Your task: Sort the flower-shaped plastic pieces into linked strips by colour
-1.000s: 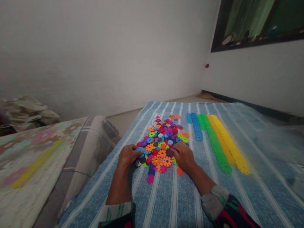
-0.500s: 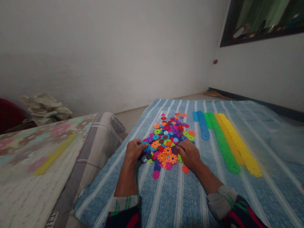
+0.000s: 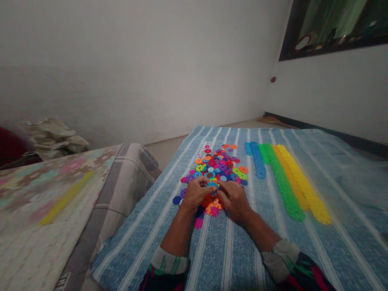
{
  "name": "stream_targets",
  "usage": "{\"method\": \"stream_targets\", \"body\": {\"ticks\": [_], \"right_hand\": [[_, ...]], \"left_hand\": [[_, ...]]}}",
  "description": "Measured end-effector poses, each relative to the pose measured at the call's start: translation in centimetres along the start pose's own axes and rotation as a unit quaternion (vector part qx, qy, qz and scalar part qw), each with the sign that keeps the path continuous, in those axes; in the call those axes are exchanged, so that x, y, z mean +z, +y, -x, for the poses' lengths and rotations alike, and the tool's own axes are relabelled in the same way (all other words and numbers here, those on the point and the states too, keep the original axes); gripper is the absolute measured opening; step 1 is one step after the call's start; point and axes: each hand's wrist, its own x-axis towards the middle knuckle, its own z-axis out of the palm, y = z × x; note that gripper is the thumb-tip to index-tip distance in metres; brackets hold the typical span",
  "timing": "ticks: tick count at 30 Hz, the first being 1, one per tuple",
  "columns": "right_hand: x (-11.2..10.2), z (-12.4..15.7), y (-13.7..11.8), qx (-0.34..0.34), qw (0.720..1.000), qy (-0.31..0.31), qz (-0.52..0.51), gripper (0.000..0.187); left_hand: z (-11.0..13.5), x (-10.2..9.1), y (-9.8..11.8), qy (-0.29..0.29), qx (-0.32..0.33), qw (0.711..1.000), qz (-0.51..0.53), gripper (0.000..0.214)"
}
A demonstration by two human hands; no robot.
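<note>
A heap of small flower-shaped plastic discs in many colours lies on a blue striped cloth. My left hand and my right hand meet above the heap's near edge. Their fingertips pinch a blue disc between them. A pink disc and a dark blue disc lie loose near my left wrist.
Right of the heap run sorted rows of discs: blue, green and yellow. A floral mattress with a grey edge lies to the left. Crumpled cloth sits by the white wall. A dark-framed window is upper right.
My left hand has lifted from the heap's left edge and moved right to meet my right hand, bringing a blue disc up between the fingers.
</note>
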Motion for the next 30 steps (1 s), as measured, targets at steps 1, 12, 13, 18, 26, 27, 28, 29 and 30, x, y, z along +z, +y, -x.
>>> {"method": "stream_targets", "body": {"ticks": [1, 12, 13, 18, 26, 27, 28, 29, 30], "right_hand": [[0.0, 0.0, 0.0, 0.004, 1.000, 0.003, -0.011, 0.022], [0.0, -0.2, -0.4, 0.133, 0.980, -0.036, -0.141, 0.033], [0.0, -0.2, -0.4, 0.148, 0.977, -0.039, -0.151, 0.033], [0.0, -0.4, -0.1, 0.205, 0.952, -0.038, -0.222, 0.033], [0.0, -0.4, 0.4, 0.239, 0.940, -0.038, -0.240, 0.032], [0.0, -0.4, 0.4, 0.242, 0.939, -0.034, -0.241, 0.032], [0.0, -0.4, 0.3, 0.245, 0.938, -0.031, -0.244, 0.032], [0.0, -0.4, 0.3, 0.248, 0.936, -0.029, -0.248, 0.031], [0.0, -0.4, 0.2, 0.251, 0.934, -0.027, -0.253, 0.030]], "left_hand": [[0.1, 0.2, 0.0, -0.007, -0.004, 1.000, 0.012, 0.039], [0.0, 0.4, -0.7, -0.040, -0.026, 0.998, 0.044, 0.041], [0.0, 0.4, -0.6, -0.042, -0.027, 0.998, 0.040, 0.041], [0.1, 0.1, -0.1, -0.072, -0.045, 0.996, 0.036, 0.041], [-0.2, -0.8, -0.2, -0.079, -0.070, 0.990, 0.096, 0.033], [-0.2, -0.8, -0.3, -0.076, -0.070, 0.990, 0.096, 0.032], [-0.1, -0.6, -0.3, -0.072, -0.069, 0.991, 0.093, 0.032], [-0.1, -0.5, -0.3, -0.069, -0.067, 0.991, 0.089, 0.031], [0.0, -0.3, -0.2, -0.067, -0.063, 0.992, 0.082, 0.030]]}}
